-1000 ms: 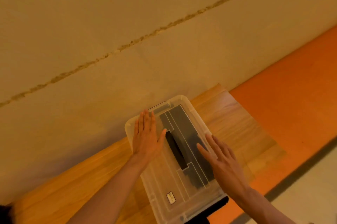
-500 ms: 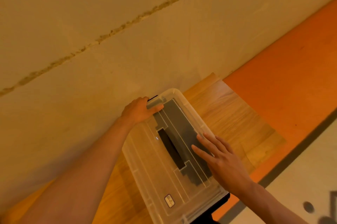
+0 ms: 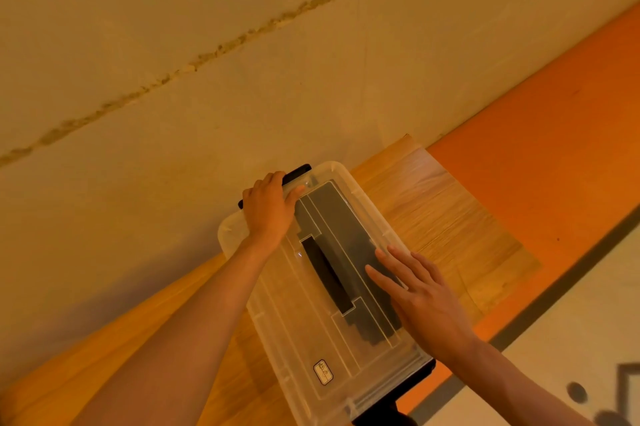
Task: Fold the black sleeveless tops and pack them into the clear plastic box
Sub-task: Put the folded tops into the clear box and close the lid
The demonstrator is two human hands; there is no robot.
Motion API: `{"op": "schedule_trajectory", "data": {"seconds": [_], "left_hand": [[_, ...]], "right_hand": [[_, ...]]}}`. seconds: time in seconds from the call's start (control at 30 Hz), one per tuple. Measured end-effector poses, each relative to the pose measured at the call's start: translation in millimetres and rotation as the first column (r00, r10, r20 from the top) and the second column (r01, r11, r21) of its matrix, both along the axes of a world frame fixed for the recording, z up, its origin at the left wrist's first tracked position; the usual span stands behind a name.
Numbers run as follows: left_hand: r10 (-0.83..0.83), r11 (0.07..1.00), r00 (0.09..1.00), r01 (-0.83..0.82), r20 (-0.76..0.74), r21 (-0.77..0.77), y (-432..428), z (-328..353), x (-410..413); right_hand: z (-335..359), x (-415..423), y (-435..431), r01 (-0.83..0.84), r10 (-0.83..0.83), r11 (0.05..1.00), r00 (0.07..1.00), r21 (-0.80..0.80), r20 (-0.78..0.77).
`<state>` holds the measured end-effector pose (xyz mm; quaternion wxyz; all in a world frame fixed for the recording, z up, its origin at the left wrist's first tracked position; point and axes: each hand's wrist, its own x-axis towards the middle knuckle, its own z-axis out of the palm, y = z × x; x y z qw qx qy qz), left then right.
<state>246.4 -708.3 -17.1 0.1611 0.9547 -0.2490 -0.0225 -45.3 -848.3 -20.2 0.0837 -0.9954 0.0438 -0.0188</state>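
Behind the worktop (image 3: pixel 433 204) a plain wall (image 3: pixel 207 44) is seen, and an orange floor (image 3: pixel 536 148) is seen beside it. On the worktop the clear box (image 3: pixel 228 235) is set, and its lid (image 3: pixel 304 328) is laid on top. Dark cloth is seen through the lid on the right half, and it is judged to be the tops (image 3: pixel 346 228), so they are packed inside.

The far latch (image 3: pixel 298 172) is gripped by the left hand (image 3: pixel 270 207): the fingers are curled over it and the thumb is laid on the lid. The right hand (image 3: pixel 422 297) is laid flat on the lid with straight fingers, and nothing is held in it.

A few things can go wrong from here. If the lid is not pushed down flat, the far latch may not be snapped shut. If a bit of cloth is caught under the rim, the lid may be kept up on that side. Fingers can be pinched if the latch is snapped down fast. The near end of the box is set close to the worktop's edge, so the box can be slid off and dropped if it is pulled hard. Whether the near latch (image 3: pixel 415 380) is shut cannot be told, so the lid may be popped up there when the far end is pressed.
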Motion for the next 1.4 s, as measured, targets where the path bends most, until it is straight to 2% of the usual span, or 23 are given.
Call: {"op": "schedule_trajectory", "data": {"seconds": [0.2,0.57,0.67,0.7,0.8,1.0,1.23,1.33,1.4], "left_hand": [[0.012,1.0,0.998,-0.012,0.066,-0.007,2,0,-5],[0.021,0.996,0.997,-0.014,0.076,-0.088,-1,-1,-11],[0.044,0.987,0.999,-0.046,-0.016,-0.151,0,2,-15],[0.02,0.992,1.0,-0.022,-0.017,-0.126,3,1,-17],[-0.101,0.994,0.989,0.095,0.104,0.057,12,-8,-26],[-0.132,0.951,0.988,0.104,0.078,0.292,23,-11,-38],[-0.219,0.907,0.975,0.219,-0.041,0.359,42,-4,-102],[-0.221,0.914,0.972,0.233,-0.074,0.332,55,-6,-145],[-0.215,0.924,0.975,0.224,-0.062,0.311,65,-5,-170]], "right_hand": [[-2,0,-2,-0.003,0.003,1.0,1.0,-0.01,0.009],[-4,0,-3,-0.016,0.016,1.0,1.0,-0.022,0.026],[-3,0,-3,-0.015,0.015,1.0,1.0,-0.021,0.022],[-3,0,-3,-0.015,0.015,1.0,1.0,-0.019,0.022],[-3,0,-5,-0.019,0.019,1.0,1.0,-0.022,0.02],[-5,0,-5,-0.038,0.038,0.999,0.999,-0.021,0.001],[5,0,-2,-0.044,0.045,0.998,0.999,-0.044,0.011],[6,-3,-3,-0.076,0.076,0.997,0.997,0.022,-0.002],[7,-5,-6,-0.138,0.135,0.989,0.99,0.06,0.042]]}}
